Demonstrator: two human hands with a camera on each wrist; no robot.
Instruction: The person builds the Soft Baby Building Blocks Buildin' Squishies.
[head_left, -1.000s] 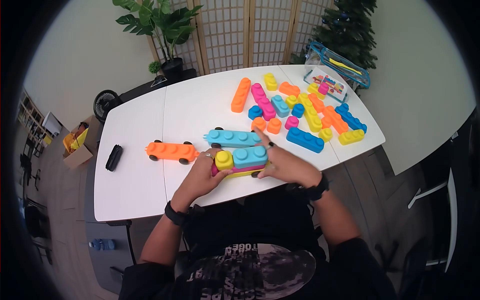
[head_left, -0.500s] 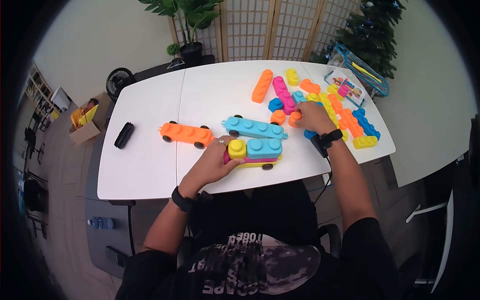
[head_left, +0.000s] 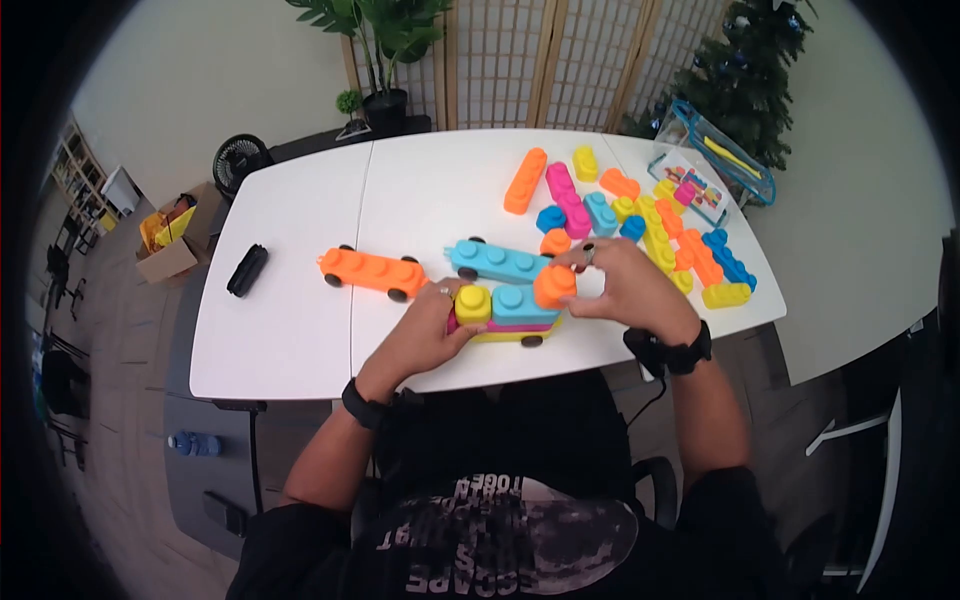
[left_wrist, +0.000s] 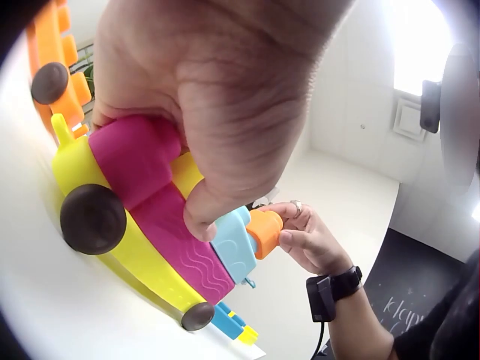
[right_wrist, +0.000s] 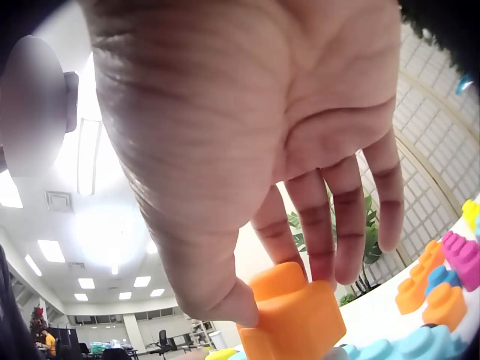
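Observation:
My left hand (head_left: 412, 330) grips the left end of a toy car built of blocks. The car has a yellow wheeled base (left_wrist: 142, 259), a magenta block layer (left_wrist: 184, 244), and a small yellow block (head_left: 473, 303) and a light blue block (head_left: 510, 303) on top. Between thumb and fingers, my right hand (head_left: 637, 288) pinches a small orange block (head_left: 553, 288). In the left wrist view that block sits right at the light blue block's right end. Behind the car stands a light blue wheeled base (head_left: 490, 258); an orange wheeled base (head_left: 370, 268) is to its left.
Several loose blocks lie spread over the right of the white table (head_left: 270, 340), among them a long orange block (head_left: 525, 180). A clear bag with blue trim (head_left: 725, 150) and a picture card (head_left: 690, 182) stand at the back right. A black case (head_left: 248, 270) lies far left.
My right hand left the car, took a small orange block from the loose ones, and came back with it to the car's right end. My left hand has kept its hold on the car.

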